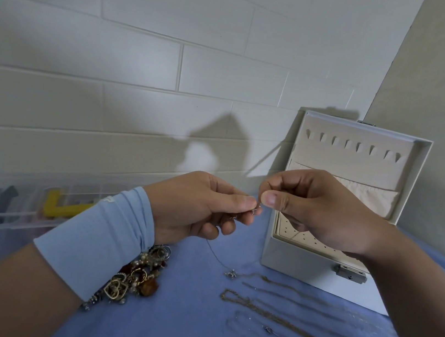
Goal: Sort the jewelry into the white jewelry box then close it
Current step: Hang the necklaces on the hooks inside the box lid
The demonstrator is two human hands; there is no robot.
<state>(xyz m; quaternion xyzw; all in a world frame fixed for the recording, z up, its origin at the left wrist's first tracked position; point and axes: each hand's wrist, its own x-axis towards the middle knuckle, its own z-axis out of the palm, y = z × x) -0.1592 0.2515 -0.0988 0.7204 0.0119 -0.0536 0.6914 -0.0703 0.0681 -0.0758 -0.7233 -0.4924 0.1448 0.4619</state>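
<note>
At centre frame, fingers of the left hand [204, 206] and right hand [316, 208] pinch a necklace [213, 249], its pendant [231, 273] on the surface [186, 321] beside the open white jewelry box [315, 271]; a slip could tangle it among loose chains [276, 303].

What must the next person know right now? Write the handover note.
Hands: the left hand and right hand both pinch the thin silver pendant necklace between them; its pendant lies on the blue cloth.
The white jewelry box stands open at right, lid upright.
Done: no piece plainly stowed.
Left: this necklace, the gold chains before the box, the tangled pile of beaded charm jewelry under the left wrist; then close the box.
</note>
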